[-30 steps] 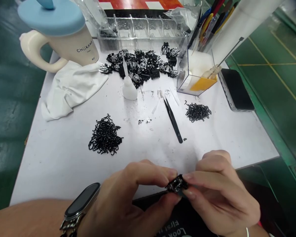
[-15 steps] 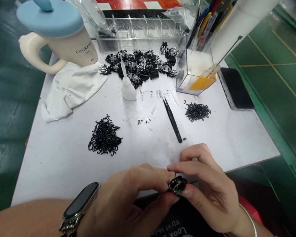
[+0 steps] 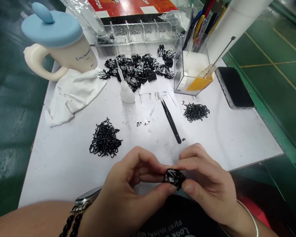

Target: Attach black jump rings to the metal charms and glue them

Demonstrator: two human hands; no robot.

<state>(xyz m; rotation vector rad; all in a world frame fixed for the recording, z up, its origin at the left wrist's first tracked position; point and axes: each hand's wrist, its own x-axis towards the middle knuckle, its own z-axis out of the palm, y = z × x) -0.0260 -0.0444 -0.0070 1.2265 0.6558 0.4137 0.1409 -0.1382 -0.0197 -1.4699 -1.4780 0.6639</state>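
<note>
Between my two hands, just over the table's front edge, is a small black part with metal clips [image 3: 174, 177]. My left hand [image 3: 135, 184] pinches its left side with thumb and fingers. From the other side, the thumb and fingertips of my right hand [image 3: 207, 184] close on its right end. Beyond the hands lie black tweezers [image 3: 171, 121], pointing away, and two tiny metal pieces [image 3: 142, 123]. A pile of small black bent pieces [image 3: 105, 138] is at the left, and a smaller pile of them [image 3: 196, 112] at the right.
Similar black parts [image 3: 138, 69] are heaped at the back, with a white dropper bottle [image 3: 126, 90] before them. Behind stands a clear divided tray [image 3: 138, 41]. A lidded mug [image 3: 71, 56] and white cloth [image 3: 74, 92] are left; a clear tool box [image 3: 192, 75] and phone [image 3: 235, 87] right.
My left hand has shifted its grip, its fingers now more raised and arched. The black part has turned and shows more of its metal side. The view has shifted slightly.
</note>
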